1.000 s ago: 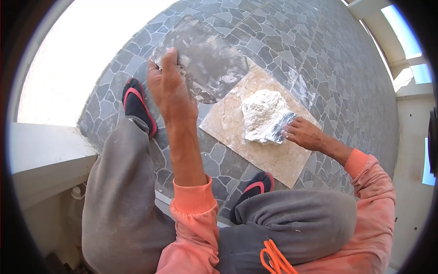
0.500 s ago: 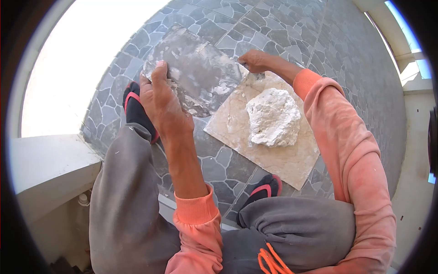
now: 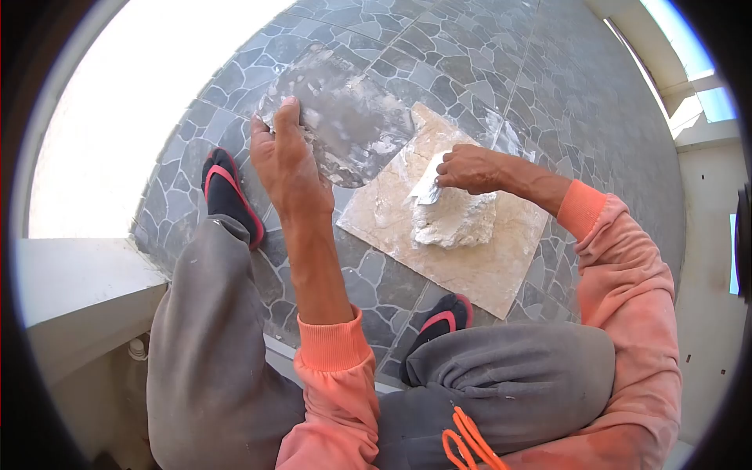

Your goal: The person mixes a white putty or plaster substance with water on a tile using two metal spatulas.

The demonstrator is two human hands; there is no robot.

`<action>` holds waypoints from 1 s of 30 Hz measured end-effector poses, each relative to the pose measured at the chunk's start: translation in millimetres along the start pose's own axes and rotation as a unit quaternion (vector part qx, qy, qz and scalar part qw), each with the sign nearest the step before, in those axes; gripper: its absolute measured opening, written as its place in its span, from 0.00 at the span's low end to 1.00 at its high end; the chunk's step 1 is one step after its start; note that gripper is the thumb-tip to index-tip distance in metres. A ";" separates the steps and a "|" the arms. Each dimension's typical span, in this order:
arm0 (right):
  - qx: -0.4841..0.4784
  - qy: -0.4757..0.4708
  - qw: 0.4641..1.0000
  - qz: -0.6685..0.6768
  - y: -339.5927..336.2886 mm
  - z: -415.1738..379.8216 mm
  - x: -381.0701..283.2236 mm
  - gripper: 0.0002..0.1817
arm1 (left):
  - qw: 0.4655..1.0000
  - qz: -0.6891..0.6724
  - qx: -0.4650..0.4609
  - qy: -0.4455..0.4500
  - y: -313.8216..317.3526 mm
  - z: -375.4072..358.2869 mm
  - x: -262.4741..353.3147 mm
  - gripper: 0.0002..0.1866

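My left hand point(image 3: 291, 160) grips the near left edge of a flat grey board point(image 3: 348, 110) smeared with dried plaster, its thumb on top. The board is held up above the floor. My right hand point(image 3: 472, 168) is closed around what looks like a putty knife, its handle hidden in the fist. The flat white-coated blade point(image 3: 428, 184) touches the top left of a lump of white plaster point(image 3: 454, 222). That lump sits on a beige marble-look tile point(image 3: 392, 215) lying on the floor, below and right of the board.
The floor point(image 3: 368, 290) has a grey stone pattern with pale joints. White smears point(image 3: 505, 135) mark it beyond the tile. My feet in black and red flip-flops point(image 3: 227, 196) flank the near side. A pale ledge point(image 3: 86, 270) runs along the left, and a wall point(image 3: 709, 235) stands at right.
My right hand has moved from the tile's far corner toward me, bringing the blade onto the plaster lump. The board in my left hand has shifted only slightly.
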State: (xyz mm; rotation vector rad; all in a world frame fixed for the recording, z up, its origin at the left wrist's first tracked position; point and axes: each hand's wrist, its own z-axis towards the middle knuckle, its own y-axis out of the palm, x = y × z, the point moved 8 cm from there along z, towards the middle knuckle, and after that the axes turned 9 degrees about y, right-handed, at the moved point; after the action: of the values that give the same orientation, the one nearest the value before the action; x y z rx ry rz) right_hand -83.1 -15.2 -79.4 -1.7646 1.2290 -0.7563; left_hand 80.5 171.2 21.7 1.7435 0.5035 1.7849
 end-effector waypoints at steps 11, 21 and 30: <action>0.200 0.163 0.965 0.051 19.5 -123.8 -25.5 0.13 | 0.997 0.076 -0.018 -0.007 12.1 -10.2 -18.8 0.25; 0.240 0.372 0.851 0.284 1.1 -34.4 180.1 0.20 | 0.996 0.071 -0.027 -0.035 1.7 -9.5 -19.1 0.16; 0.206 0.424 0.849 0.241 43.9 68.5 230.3 0.18 | 0.993 0.107 -0.006 -0.054 -16.2 3.3 -20.4 0.14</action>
State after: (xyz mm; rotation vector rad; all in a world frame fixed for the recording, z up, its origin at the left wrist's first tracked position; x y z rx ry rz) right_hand 32.7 -219.4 -146.9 -0.6828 1.8011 -1.4254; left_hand 85.6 169.9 -4.1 1.9346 0.2694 1.8199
